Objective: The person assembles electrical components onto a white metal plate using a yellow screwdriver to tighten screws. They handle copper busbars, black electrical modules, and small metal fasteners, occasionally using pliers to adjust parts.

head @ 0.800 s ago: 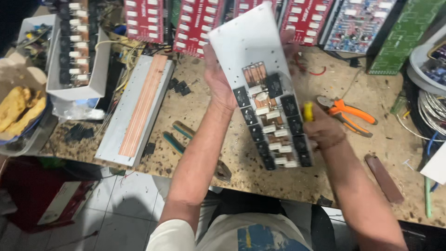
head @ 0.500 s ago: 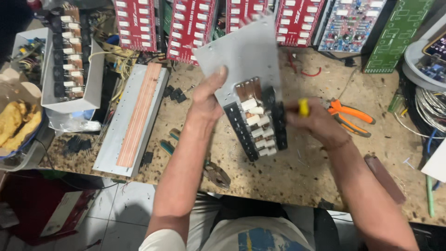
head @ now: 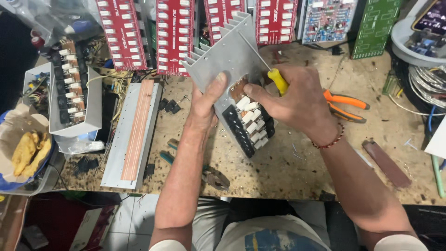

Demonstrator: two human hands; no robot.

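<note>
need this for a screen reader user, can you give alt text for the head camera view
Seen from above, a person's left hand grips a finned grey metal heatsink carrying rows of black and white components, while the right hand holds a yellow-handled screwdriver against it. Below is a cluttered workbench with orange pliers and red circuit boards.

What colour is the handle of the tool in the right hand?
Yellow handle, gripped by the right hand; head view.

Bright, even overhead light, soft shadows under the arms, sharp focus, slight wide-angle bending at edges.
</note>
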